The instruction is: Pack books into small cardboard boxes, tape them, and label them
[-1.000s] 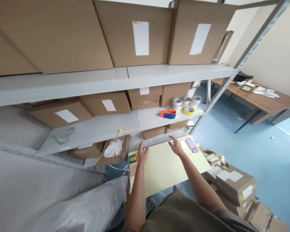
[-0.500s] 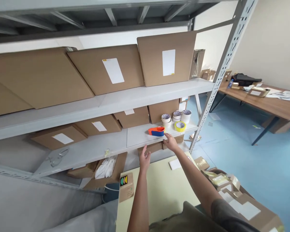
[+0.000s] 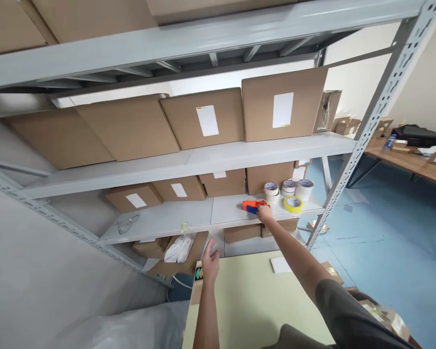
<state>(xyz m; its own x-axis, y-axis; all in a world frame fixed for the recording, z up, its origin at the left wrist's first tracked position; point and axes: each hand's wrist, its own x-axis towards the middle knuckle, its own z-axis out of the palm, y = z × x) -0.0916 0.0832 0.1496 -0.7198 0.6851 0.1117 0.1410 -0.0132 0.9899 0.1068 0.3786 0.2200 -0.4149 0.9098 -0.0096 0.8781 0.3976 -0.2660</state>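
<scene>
On the middle shelf, an orange and blue tape dispenser [image 3: 250, 207] lies near the front edge. My right hand [image 3: 265, 214] reaches over the shelf edge and closes on its right end; some of the fingers are hidden. Just right of it are a yellow-rimmed tape roll [image 3: 293, 204] lying flat and several white tape rolls [image 3: 305, 189], some of them stacked. My left hand [image 3: 210, 261] hangs in the air below the shelf, above the table's far left corner, its fingers apart and holding nothing.
Cardboard boxes [image 3: 207, 118] line the grey metal rack [image 3: 167, 174], whose upright post [image 3: 370, 131] stands at the right. A pale yellow table [image 3: 254, 300] is in front of me, with a white card [image 3: 280, 264] at its far edge. Glasses [image 3: 128, 224] lie on the shelf's left end.
My right hand has moved from beside the tape dispenser onto it, and the dispenser has turned slightly. My left hand has drawn back from the shelf edge. The view has shifted up and left.
</scene>
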